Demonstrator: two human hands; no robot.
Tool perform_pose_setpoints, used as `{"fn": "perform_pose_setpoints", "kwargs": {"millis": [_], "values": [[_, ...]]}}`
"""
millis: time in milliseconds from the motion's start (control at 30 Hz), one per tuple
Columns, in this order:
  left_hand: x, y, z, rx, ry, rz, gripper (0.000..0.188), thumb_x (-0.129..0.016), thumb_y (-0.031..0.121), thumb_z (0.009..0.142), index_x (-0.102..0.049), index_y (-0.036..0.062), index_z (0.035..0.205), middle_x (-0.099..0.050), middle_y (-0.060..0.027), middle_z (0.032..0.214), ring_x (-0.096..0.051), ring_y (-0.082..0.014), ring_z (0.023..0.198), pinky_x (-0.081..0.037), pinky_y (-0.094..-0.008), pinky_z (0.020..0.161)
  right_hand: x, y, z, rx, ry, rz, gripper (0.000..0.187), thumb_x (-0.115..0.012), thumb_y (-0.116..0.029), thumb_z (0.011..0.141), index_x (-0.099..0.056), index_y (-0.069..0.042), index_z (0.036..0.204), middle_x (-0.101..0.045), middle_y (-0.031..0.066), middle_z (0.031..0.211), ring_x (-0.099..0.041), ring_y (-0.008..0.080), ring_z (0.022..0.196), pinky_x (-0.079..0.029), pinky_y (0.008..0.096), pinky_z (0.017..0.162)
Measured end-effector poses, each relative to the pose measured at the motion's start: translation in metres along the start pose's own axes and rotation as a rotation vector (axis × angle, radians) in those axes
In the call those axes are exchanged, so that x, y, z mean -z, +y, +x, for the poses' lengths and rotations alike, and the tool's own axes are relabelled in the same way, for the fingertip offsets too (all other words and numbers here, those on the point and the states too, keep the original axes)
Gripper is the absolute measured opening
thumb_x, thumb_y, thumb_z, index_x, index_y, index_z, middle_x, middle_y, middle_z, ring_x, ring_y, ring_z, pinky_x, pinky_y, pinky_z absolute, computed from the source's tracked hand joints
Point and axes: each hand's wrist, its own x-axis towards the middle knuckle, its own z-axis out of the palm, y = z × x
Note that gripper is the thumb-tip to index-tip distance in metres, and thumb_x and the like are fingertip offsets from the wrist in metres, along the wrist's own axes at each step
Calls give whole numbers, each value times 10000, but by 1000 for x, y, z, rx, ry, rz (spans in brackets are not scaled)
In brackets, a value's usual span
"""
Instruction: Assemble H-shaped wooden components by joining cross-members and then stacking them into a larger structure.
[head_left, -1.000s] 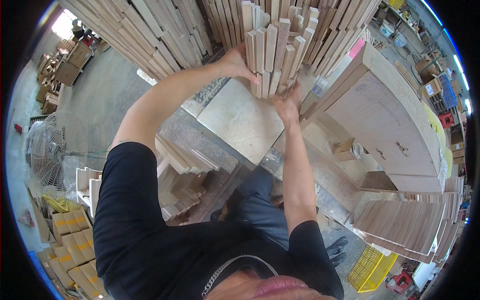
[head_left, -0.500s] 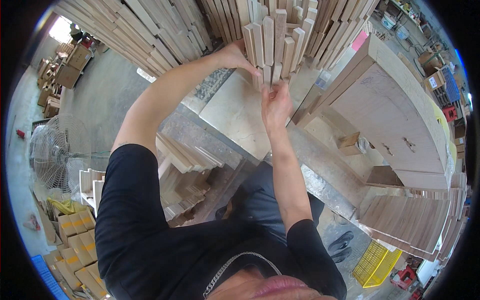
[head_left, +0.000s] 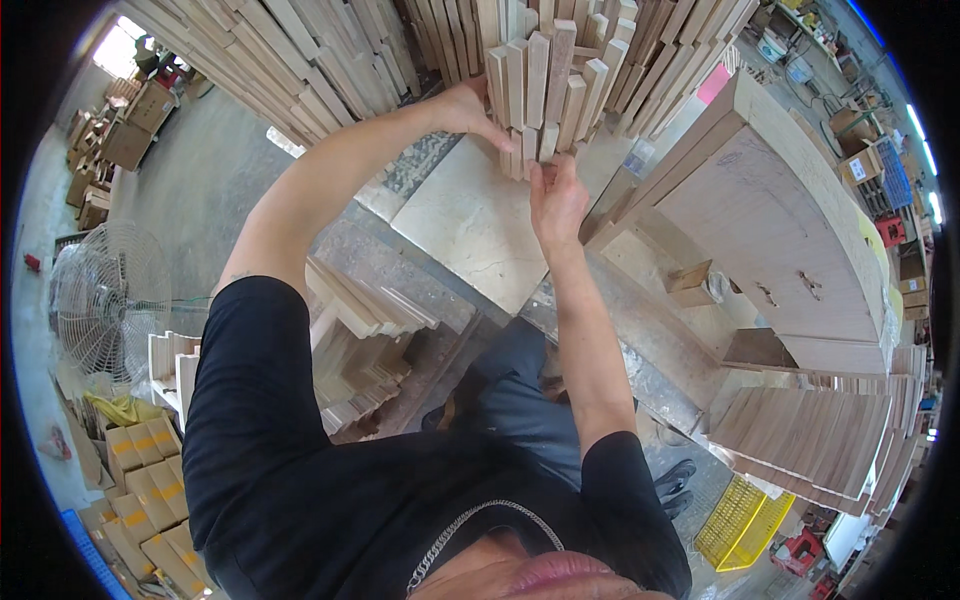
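Note:
A bundle of pale wooden strips (head_left: 538, 85) stands on end on a light board (head_left: 470, 225) at the far middle. My left hand (head_left: 468, 108) wraps round its left side, the thumb lying across the near face and the other fingers hidden behind the wood. At the near lower end of the bundle is my right hand (head_left: 560, 205), its fingers curled and the thumb and forefinger closed at the end of a short strip (head_left: 548, 142). The fingertips partly cover that end, so the exact grip is hard to see.
Tall stacks of wooden strips (head_left: 290, 70) flank the bundle. On the right stands a large wooden machine housing (head_left: 780, 210), with stacked boards (head_left: 800, 440) nearer me. More cut pieces (head_left: 365, 310) sit at lower left. A yellow basket (head_left: 745, 520) and a fan (head_left: 112, 300) are farther out.
My right hand has shifted slightly right and is still at the strip ends. The left hand keeps its place round the bundle. The whole view has tilted a little.

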Motion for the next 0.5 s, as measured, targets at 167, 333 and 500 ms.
{"fn": "perform_pose_setpoints", "kwargs": {"millis": [167, 333, 500], "values": [[-11, 15, -3, -15, 30, 24, 904, -938, 250, 705, -504, -3, 1456, -583, -171, 1434, -533, -274, 1348, -422, -373, 1136, 7, 7, -2, 2, -30, 13, 225, -710, -184, 934, -603, -19, 1044, -723, 210, 913, -702, 420, 875, -546, 499, 771], [-19, 31, -11, -61, 97, 39, 923, -897, 367, 747, -474, -7, 1477, -562, -190, 1454, -517, -282, 1368, -404, -380, 1148, 6, 8, 0, 56, -15, -84, 219, -691, -169, 944, -606, -3, 1061, -741, 189, 868, -732, 374, 818, -566, 458, 745], [-20, 35, -14, -25, 155, 67, 981, -895, 423, 729, -450, -40, 1471, -559, -203, 1448, -529, -293, 1350, -405, -376, 1145, 13, 4, -2, 51, -13, -94, 187, -679, -140, 919, -615, 0, 1025, -704, 225, 904, -689, 434, 832, -540, 515, 743]]}}
